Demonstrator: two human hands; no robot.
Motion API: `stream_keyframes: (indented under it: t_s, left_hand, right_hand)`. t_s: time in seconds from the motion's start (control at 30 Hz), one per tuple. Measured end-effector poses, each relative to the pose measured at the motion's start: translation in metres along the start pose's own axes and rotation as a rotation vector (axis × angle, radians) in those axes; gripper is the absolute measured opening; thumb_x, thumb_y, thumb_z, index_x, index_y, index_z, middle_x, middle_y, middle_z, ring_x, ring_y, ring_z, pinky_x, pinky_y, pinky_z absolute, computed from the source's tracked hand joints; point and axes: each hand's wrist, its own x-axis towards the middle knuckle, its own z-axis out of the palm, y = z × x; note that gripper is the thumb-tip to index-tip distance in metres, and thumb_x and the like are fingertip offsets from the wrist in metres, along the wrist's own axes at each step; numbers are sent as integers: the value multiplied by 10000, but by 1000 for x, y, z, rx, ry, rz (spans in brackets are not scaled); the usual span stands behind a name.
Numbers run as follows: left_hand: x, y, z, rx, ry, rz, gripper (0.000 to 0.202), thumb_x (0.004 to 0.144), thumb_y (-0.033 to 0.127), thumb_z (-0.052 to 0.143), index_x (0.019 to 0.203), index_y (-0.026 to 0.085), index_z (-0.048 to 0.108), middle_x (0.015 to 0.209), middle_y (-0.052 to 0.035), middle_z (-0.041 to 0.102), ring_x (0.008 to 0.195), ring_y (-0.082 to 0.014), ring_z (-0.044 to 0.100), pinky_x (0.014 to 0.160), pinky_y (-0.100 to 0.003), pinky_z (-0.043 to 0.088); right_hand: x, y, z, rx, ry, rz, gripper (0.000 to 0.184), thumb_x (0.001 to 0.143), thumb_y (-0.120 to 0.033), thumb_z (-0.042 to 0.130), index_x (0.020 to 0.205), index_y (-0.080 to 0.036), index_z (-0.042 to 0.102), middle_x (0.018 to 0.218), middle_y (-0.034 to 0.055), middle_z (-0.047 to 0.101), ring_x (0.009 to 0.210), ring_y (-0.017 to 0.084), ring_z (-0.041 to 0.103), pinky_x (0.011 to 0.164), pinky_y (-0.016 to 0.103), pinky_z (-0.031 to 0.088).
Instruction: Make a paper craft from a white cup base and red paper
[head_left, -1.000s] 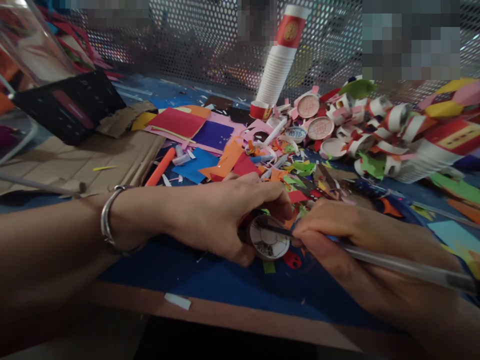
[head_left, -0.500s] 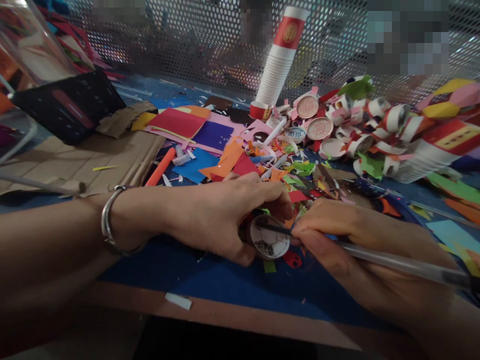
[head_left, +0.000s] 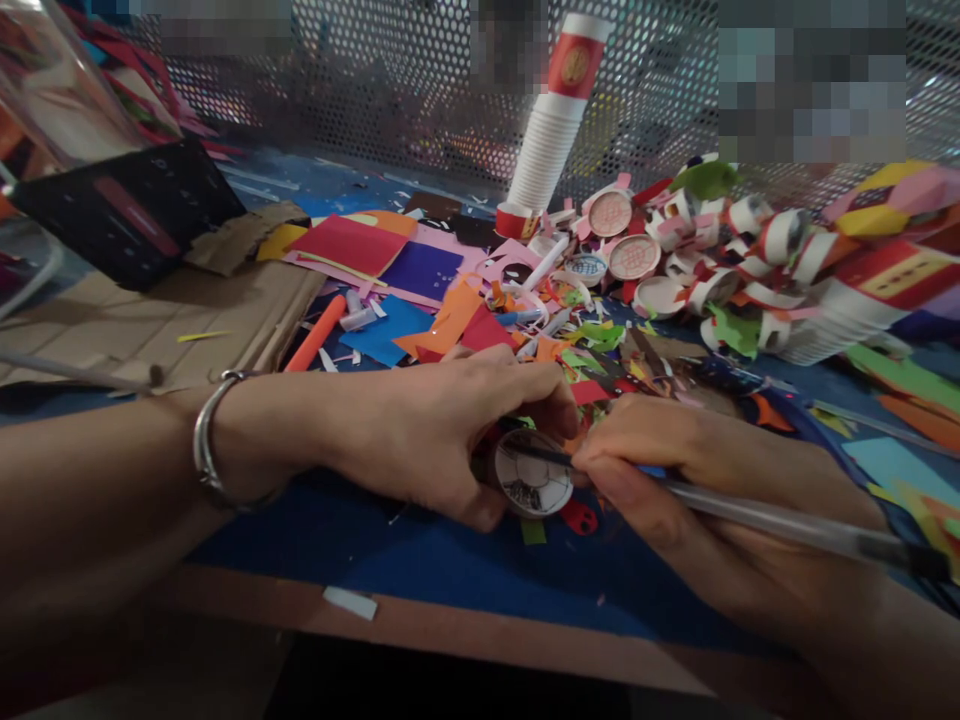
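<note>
My left hand is closed around a paper cup bottom, thumb at its near side and fingers at its far side. Its round white face is turned up and bears dark pen lines, with scribbled patches at the upper left and lower part. A clear-barrelled pen is pinched in my right hand, its black tip end reaching over the white face. Under the cup bottom a green paper scrap and a red paper piece with dark holes stick out.
Coloured paper scraps and cut cup pieces lie heaped behind my hands. Stacked paper cups lean against a perforated metal panel. At left are cardboard and a black box; the wooden table edge runs in front.
The whole view has shifted slightly, so everything appears a little further left. Both hands keep their grips, and the pen stays over the cup bottom's face.
</note>
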Motion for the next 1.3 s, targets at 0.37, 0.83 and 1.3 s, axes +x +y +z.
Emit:
stream_keyframes:
  t_s: [0.37,0.83,1.3]
  left_hand:
    - [-1,-1,2,-10,10,-4,568,683,150,781,1210,217,579,1134,-55,594,1009,-220,591,835,-319,498]
    - [-1,1,0,-7,6,0,544,684,158,783,1186,203,576,1142,-50,608,1029,-225,594,861,-320,485]
    - [-1,3,-2,-8,-20,-7,561,687,141,778,1206,195,571,1158,-41,623,1050,-218,593,885,-304,484]
  right_hand:
    - [-1,0,-2,36,-16,3,131,980,-128,574,944,-239,635,824,4,762,734,158,738,696,261,594]
    - [2,0,-4,40,-35,-5,123,973,-125,569,935,-223,633,806,7,756,695,141,719,685,243,583]
    - [1,1,-6,18,-35,12,167,974,-115,534,885,-241,598,761,-11,730,662,136,691,627,241,548]
